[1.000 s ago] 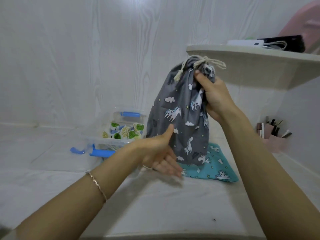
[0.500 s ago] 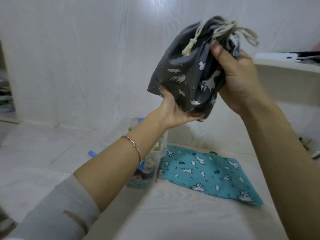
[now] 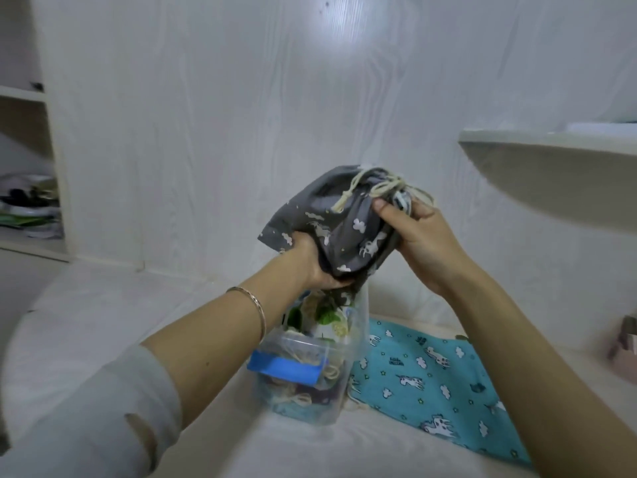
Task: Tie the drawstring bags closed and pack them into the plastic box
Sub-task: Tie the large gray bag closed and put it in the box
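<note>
A grey drawstring bag (image 3: 339,219) with white unicorns and clouds is bunched up in the air, its cream cord tied at the gathered neck. My right hand (image 3: 418,236) grips that neck from the right. My left hand (image 3: 319,267) cups and grips the bag's bottom from below. Directly beneath stands a clear plastic box (image 3: 312,367) with a blue latch, holding patterned bags and cords; my left forearm hides part of it. A teal unicorn bag (image 3: 434,370) lies flat on the white surface to the box's right.
A white shelf (image 3: 551,157) juts out at the right at about hand height. An open cupboard (image 3: 29,201) with clutter is at the far left. A pink holder (image 3: 625,350) sits at the right edge. White wall behind.
The grey bag has come down and sits just over the plastic box. My left hand went from open beside it to gripping its bottom, folding the bag shorter.
</note>
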